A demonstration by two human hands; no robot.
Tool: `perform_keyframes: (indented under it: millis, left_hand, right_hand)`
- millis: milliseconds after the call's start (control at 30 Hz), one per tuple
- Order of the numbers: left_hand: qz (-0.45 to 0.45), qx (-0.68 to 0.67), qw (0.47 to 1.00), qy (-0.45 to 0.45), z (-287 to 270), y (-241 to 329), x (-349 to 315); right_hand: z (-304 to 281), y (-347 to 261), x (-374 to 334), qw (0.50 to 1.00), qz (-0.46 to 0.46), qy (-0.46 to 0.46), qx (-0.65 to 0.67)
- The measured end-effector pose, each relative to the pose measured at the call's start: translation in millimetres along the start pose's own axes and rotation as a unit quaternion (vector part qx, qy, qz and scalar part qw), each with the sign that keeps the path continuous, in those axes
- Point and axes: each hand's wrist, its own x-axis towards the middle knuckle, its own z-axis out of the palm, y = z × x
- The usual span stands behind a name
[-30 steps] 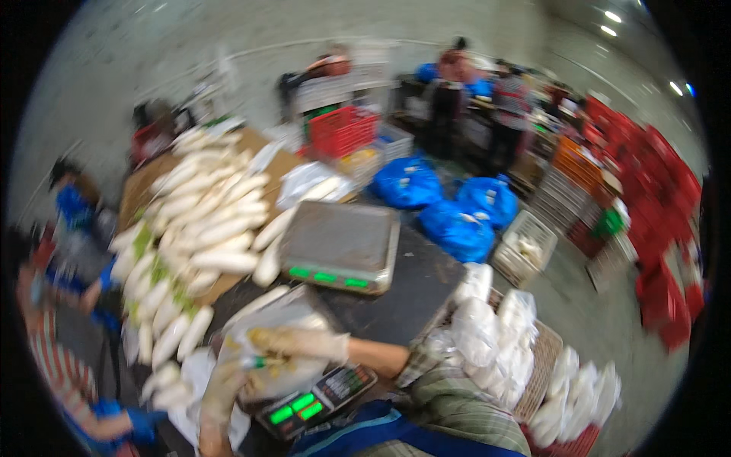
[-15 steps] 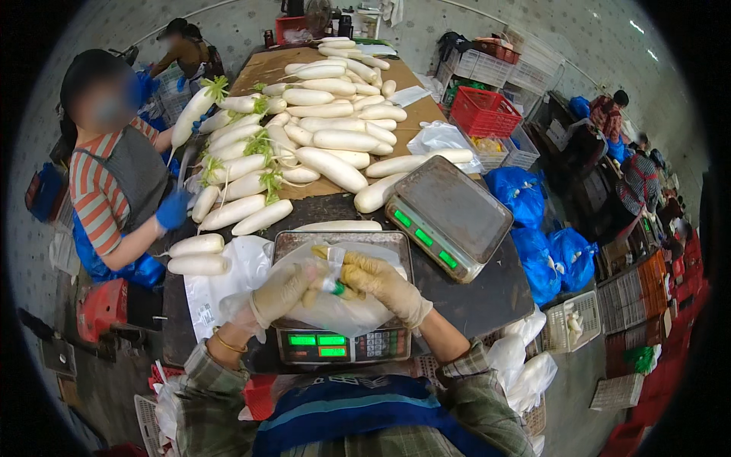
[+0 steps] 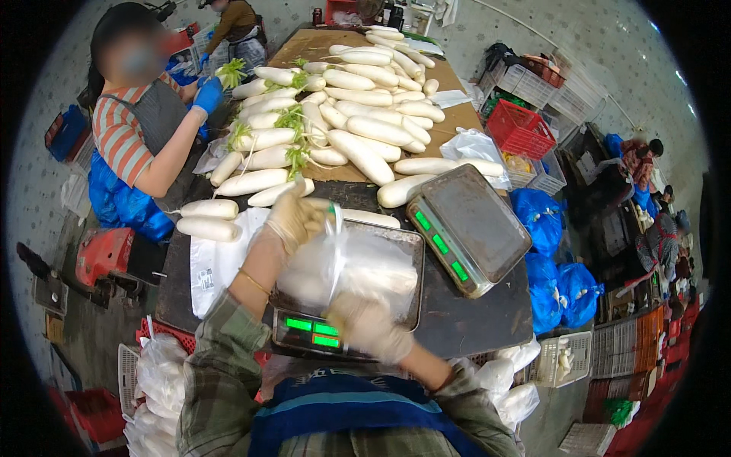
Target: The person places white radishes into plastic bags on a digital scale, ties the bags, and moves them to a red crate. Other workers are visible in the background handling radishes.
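A clear plastic bag [image 3: 373, 266] with white radishes inside lies on the pan of the near scale [image 3: 415, 305]. My left hand [image 3: 293, 218], in a pale translucent glove, is closed on the bag's gathered neck and pulls it upward. A bit of green shows at the top of that neck, too small to name. Low at the bag's front edge, over the scale's keypad side, is my gloved right hand [image 3: 369, 327]. Motion smears its fingers, so whether it grips anything is unclear. Behind the pan lies a loose white radish [image 3: 369, 218].
A second scale [image 3: 472, 228] stands tilted at right. Many white radishes [image 3: 365, 152] are piled beyond, two more at left by flat white bags [image 3: 209, 278]. Across the left edge, a co-worker in blue gloves [image 3: 208, 95] handles a leafy radish. Blue bags [image 3: 537, 221] stand at right.
My hands were together at the bag's neck; the left has risen up and left with it, the right has dropped toward the scale's front. The co-worker's radish has been lowered toward the pile.
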Motion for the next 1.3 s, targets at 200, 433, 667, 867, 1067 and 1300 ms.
perform_keyframes:
  millis: [200,433,667,867,1067,1300]
  left_hand:
    - [0.493,0.401,0.771,-0.047,-25,-39,-14]
    - [0.462,0.554,0.680,0.132,11,-105,-50]
    - [0.554,0.396,0.677,0.279,-1,-101,-181]
    - [0.376,-0.022,0.833,0.405,-112,-172,-317]
    - [0.305,0.152,0.581,0.739,-272,-250,-379]
    - [0.037,0.182,0.601,0.777,-413,-387,-449]
  right_hand:
    - [-30,16,-27,0.839,0.194,0.055,0.506]
    - [-49,-1,0,0.729,0.171,0.170,0.640]
    - [-89,-64,13,0.855,0.018,0.116,0.506]
    - [-22,-177,22,0.896,-0.030,0.001,0.442]
    - [39,-255,-11,0.870,-0.053,-0.152,0.466]
    - [72,-264,-30,0.891,-0.007,-0.195,0.411]
